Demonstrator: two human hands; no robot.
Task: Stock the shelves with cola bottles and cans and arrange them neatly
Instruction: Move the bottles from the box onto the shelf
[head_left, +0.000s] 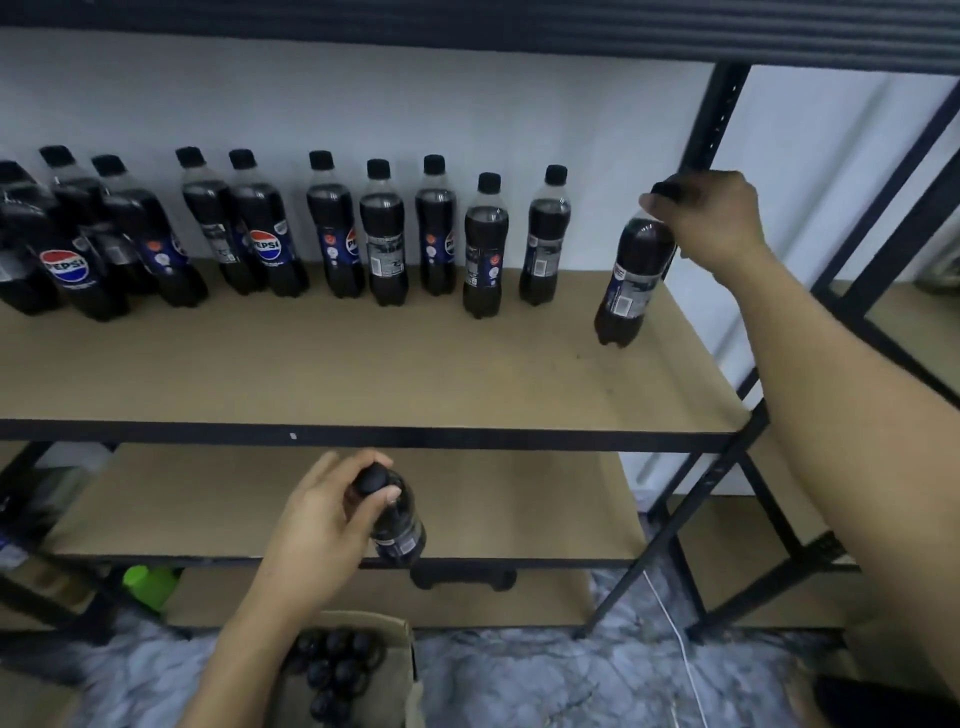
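While the right hand (711, 223), at the right of the frame, curls its fingers round the cap and neck of a tilted bottle (631, 280), that bottle leans with its top to the right over the right end of the upper shelf board (363, 374); whether its base touches the board cannot be told. Row of bottles (382, 234): upright along the back of the same board, from the left edge to right of centre, black caps, dark cola, some blue labels facing out, and apart from the tilted one. Left hand (327, 525), lower centre: fingers and thumb wrapped round the neck of a second bottle (400, 527), held in front of the lower shelf board (519, 509). Cardboard box (400, 644), bottom centre: open, with more black caps showing inside. Green object (150, 584), lower left, under the shelving. White cable (675, 634) on the marbled floor, lower right.
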